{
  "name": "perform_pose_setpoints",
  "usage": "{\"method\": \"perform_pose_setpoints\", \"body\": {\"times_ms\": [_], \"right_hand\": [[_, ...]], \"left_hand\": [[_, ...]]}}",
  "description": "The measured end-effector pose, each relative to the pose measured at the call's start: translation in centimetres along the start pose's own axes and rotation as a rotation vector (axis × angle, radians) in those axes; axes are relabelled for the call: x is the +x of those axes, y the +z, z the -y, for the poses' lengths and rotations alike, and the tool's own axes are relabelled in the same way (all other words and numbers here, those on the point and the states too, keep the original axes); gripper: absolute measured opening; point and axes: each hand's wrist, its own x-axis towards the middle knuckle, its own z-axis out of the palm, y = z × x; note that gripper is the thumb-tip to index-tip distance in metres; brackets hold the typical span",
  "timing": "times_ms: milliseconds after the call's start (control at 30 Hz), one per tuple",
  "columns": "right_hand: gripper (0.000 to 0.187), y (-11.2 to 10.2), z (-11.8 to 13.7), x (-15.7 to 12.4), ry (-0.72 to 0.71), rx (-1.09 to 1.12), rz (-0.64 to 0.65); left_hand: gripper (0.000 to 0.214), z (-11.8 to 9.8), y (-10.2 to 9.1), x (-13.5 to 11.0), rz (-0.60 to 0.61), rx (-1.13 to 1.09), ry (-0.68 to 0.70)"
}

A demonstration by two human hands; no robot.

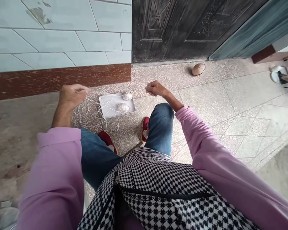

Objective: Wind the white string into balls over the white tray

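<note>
My left hand [72, 95] is raised to the left of a shallow white tray [108, 114], its fingers curled together and a little blurred. A loose strand of white yarn [80, 116] reaches up to those fingertips. Two balls of white yarn lie in the tray: one ball [123, 108] near the front, another ball [127, 96] at the back right corner. Loops of yarn trail over the tray's left side and onto the floor. To the right of the tray, above my knee, my right hand [155, 88] is closed in a pinch; what it holds is too small to make out.
A tiled wall [62, 41] with a brown base stands behind the tray. Beside it is a dark carved door [172, 28], with a rounded tan object [198, 69] on the floor before it. My red shoes [145, 127] are close to the tray. A blue-green curtain [249, 35] hangs at right.
</note>
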Motion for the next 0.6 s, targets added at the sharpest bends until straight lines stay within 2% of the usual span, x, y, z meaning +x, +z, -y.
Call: {"method": "perform_pose_setpoints", "body": {"times_ms": [67,167,233,300,400,600], "right_hand": [[0.044,2.8,1.4,0.9,-0.037,-0.039,0.075],[0.040,7.7,3.9,2.2,-0.086,-0.092,0.206],[0.037,10.1,5.3,2.8,-0.092,-0.110,0.266],[0.036,11.2,6.1,2.9,-0.079,-0.109,0.309],[0.038,9.9,5.8,2.5,-0.062,-0.070,0.317],[0.045,1.9,2.1,0.1,-0.051,0.018,0.166]], "left_hand": [[0.043,-1.4,1.2,-0.6,0.120,-0.244,0.020],[0.054,-4.1,3.5,-1.5,0.369,-0.519,0.109],[0.047,-5.6,4.8,-1.8,0.472,-0.566,0.128],[0.030,-6.4,5.6,-1.7,0.487,-0.517,0.113],[0.014,-6.1,5.1,-1.3,0.364,-0.442,0.080],[0.021,-4.4,1.9,-1.7,0.155,-0.406,0.021]]}}
